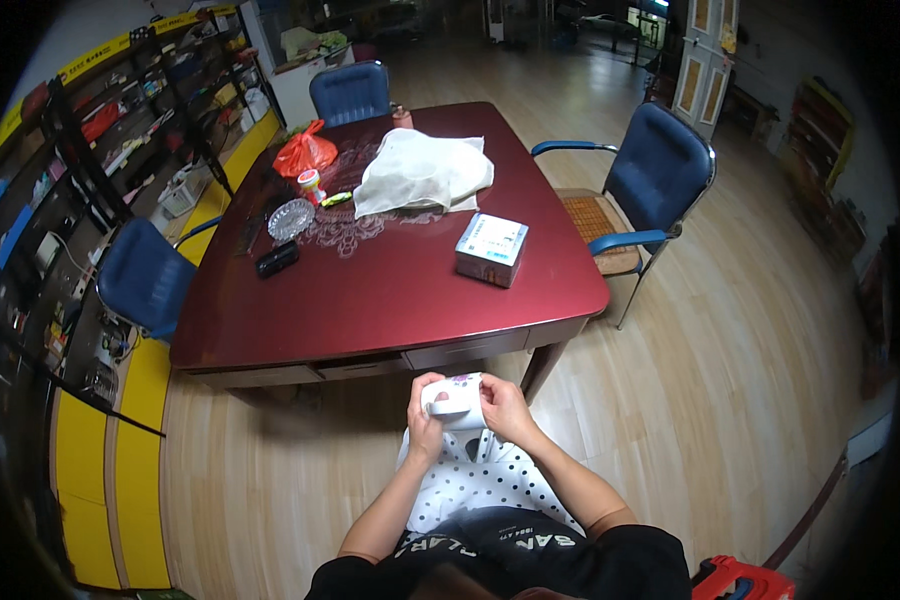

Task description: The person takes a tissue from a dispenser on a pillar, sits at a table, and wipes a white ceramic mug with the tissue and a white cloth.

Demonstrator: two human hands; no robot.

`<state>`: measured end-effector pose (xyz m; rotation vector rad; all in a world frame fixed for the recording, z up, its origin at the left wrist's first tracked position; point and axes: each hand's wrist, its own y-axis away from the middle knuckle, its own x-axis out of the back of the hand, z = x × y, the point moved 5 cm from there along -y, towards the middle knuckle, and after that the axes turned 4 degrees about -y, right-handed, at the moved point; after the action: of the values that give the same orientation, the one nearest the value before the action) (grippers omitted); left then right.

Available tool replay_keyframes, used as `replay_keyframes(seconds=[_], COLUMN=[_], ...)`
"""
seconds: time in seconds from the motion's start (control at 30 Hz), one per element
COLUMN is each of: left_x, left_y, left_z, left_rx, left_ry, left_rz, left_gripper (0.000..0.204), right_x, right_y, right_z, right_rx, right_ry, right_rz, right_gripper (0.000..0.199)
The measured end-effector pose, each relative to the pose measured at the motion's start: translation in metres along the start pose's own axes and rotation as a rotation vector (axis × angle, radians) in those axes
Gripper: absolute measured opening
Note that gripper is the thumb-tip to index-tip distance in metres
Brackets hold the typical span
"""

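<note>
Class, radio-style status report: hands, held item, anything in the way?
Left hand, right hand: both holding white mug. Mug held near body. Possible obstacle: red table just beyond.

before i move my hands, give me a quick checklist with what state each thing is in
1. Left hand on the white mug: ok, it holds the left side.
2. Right hand on the mug: ok, its fingers are at the right side.
3. Mug over the red table: not ok, it is held in front of the near edge.
4. Box fully on the tabletop: ok, it sits toward the right side.
5. Mug empty inside: cannot tell, its inside is not clearly visible.
6. Nothing under the white cloth: cannot tell, the cloth hides it.
</note>
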<state>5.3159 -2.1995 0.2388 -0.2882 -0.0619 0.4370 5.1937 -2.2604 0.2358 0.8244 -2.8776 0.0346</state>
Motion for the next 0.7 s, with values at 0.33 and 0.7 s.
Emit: replay_keyframes(seconds=[0.33, 0.7], left_x=[-0.009, 0.042], left_y=[0.011, -0.017], left_z=[-0.006, -0.037], left_rx=[0.027, 0.363], left_ry=[-0.08, 0.722], left_rz=[-0.253, -0.001], left_gripper=[0.034, 0.033], right_x=[-0.026, 0.024], right_y=[0.025, 0.074], right_z=[-0.008, -0.055], right_rx=[-0.141, 0.502], right_ry=[-0.487, 0.41], right_rz=[-0.359, -0.555], right_gripper=[0.02, 0.025])
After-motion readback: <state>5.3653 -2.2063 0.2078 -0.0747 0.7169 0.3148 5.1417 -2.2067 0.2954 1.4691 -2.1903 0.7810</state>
